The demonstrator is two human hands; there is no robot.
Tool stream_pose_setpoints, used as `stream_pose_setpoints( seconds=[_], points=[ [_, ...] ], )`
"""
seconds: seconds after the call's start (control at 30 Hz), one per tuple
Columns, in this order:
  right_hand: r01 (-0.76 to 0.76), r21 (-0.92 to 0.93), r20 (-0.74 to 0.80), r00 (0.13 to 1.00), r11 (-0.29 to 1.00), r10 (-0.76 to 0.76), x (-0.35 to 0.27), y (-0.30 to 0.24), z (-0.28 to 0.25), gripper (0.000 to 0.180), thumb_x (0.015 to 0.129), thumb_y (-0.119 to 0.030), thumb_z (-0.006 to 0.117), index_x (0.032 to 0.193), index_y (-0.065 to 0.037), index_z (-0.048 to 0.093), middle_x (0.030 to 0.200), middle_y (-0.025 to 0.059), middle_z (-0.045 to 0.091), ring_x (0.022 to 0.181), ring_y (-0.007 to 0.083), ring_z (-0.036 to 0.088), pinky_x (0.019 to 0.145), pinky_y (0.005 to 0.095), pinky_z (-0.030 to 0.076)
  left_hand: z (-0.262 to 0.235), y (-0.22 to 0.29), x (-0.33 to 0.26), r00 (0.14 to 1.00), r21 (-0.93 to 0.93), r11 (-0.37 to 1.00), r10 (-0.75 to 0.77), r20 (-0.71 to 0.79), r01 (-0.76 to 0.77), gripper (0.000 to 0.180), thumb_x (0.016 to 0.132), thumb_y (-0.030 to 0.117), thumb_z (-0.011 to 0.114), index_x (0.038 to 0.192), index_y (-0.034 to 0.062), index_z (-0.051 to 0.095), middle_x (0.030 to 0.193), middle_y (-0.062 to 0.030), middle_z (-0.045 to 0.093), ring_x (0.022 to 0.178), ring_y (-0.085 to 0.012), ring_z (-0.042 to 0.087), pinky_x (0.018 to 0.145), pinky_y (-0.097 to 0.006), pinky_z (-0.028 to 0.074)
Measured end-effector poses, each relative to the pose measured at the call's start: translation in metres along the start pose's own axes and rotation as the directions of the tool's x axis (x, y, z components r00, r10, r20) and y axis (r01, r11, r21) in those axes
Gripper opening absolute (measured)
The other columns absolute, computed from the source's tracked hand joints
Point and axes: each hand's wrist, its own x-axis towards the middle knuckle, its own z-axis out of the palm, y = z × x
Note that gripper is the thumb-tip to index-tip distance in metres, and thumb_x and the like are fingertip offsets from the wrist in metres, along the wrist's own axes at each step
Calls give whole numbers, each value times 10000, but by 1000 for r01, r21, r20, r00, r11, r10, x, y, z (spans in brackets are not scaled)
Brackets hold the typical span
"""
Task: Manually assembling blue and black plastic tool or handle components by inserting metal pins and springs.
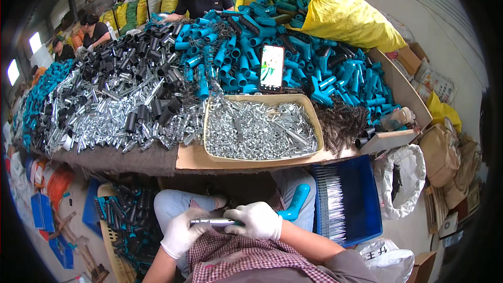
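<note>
Both of my hands wear white gloves and are over my lap. My left hand (184, 230) has its fingers closed on one end of a shiny metal rod (214, 222). The rod lies level, and my right hand (257, 221) grips its other end; something dark shows under those fingers, too covered to make out. A teal curved plastic handle (298, 199) rests on my right thigh, just beyond the right hand. In front of me on the table stands a beige tray (251, 159) full of small metal parts.
Heaps of teal handles (246, 57), black sleeves (131, 57) and metal parts (99, 110) cover the table. A lit phone (272, 67) leans behind the tray. A blue bin (369, 204) of metal rods stands right; a crate (112, 236) of black-and-teal pieces stands left. Co-workers sit across.
</note>
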Motion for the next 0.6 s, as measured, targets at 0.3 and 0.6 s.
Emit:
stream_pose_setpoints(
  seconds=[0.3,0.6],
  points=[
    [-11,752,255,927,659,-275,7,27,-23,463,968,-406,610,1133,24,658,865,118,654,809,182,610,762,339,499,-4,9,11,841,-18,847,530,109,-531,413,768,290,826,1032,19,659,855,-147,675,757,-327,685,690,-372,552],
    [542,570,-335,840,-618,428,2,62,-11,382,984,-494,540,867,-131,526,794,40,548,741,206,523,773,395,446,-15,-24,-15,905,2,910,411,107,-414,583,687,244,855,1148,-28,623,916,-191,688,779,-405,668,727,-417,554]
  ],
)
